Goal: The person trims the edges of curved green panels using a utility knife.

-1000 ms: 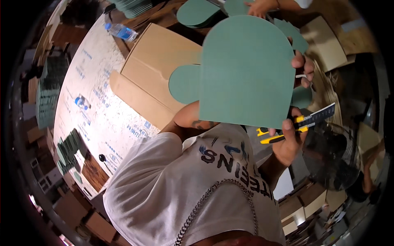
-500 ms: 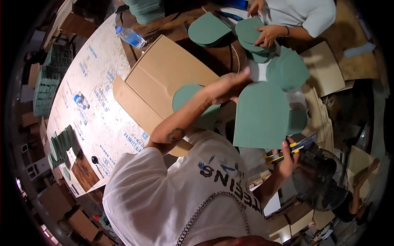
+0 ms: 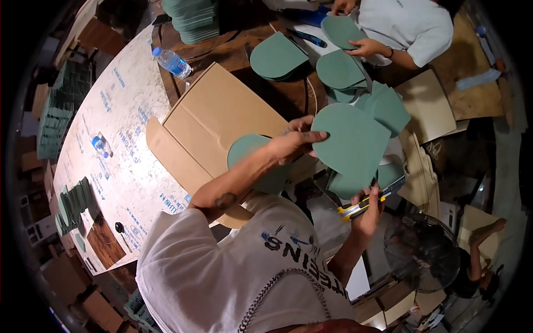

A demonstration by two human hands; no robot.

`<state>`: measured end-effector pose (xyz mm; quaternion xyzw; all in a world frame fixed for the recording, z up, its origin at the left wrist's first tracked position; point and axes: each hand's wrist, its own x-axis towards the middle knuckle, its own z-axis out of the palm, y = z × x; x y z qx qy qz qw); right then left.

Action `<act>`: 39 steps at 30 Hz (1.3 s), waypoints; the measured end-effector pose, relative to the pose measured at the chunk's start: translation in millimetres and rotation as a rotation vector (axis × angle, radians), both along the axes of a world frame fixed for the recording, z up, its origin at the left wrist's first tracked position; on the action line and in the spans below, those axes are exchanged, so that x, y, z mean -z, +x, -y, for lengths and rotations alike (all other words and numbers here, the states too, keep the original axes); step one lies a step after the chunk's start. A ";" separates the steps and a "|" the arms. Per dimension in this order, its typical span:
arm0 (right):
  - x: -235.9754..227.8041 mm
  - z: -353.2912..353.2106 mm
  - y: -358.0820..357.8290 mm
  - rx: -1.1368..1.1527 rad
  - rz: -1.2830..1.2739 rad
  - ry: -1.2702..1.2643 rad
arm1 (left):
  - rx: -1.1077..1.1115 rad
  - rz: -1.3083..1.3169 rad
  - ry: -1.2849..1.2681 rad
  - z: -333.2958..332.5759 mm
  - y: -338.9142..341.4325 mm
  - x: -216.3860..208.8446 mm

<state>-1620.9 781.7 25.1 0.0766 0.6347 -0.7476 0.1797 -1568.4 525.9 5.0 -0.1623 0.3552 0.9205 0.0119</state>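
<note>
A green board (image 3: 351, 139) with one rounded end is held up in front of me, tilted. My left hand (image 3: 292, 143) grips its left edge, thumb on the top face and fingers beneath. At the board's lower corner my right hand (image 3: 366, 210) has its fingertips on it. A yellow and dark utility knife (image 3: 355, 211) also lies in that hand, pointing up and right. Under my left forearm another green board (image 3: 248, 151) rests on a brown cardboard box (image 3: 222, 111). More green boards (image 3: 384, 108) lie fanned just beyond the held one.
Across the table a co-worker's hand (image 3: 366, 47) holds a green board (image 3: 340, 31). Green board piles (image 3: 277, 55) lie nearby, with a taller stack (image 3: 191, 22) farther back. A water bottle (image 3: 172, 62) stands on the white table (image 3: 130, 105). At right is a black fan (image 3: 422, 252).
My left hand has closed on the held board's left edge, and the board has turned and tilted. My right hand keeps the knife. The co-worker has lifted a board off a pile.
</note>
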 end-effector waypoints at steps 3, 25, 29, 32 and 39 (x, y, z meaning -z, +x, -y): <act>-10.2 19.7 2.4 -0.093 -0.008 -0.035 | -0.026 -0.126 0.131 -28.2 -0.6 7.0; 70.9 86.4 -91.6 0.048 0.155 -0.053 | -0.474 0.715 -1.531 208.5 -59.6 111.5; 71.5 125.1 -105.9 -0.074 0.121 -0.011 | -0.382 0.818 -1.455 222.3 -66.0 129.2; 69.4 143.9 -119.3 -0.159 0.148 -0.034 | -0.413 0.888 -1.379 222.0 -69.1 133.7; 83.7 182.1 -143.6 -0.187 0.179 -0.084 | -0.493 0.862 -1.102 222.8 -68.9 133.0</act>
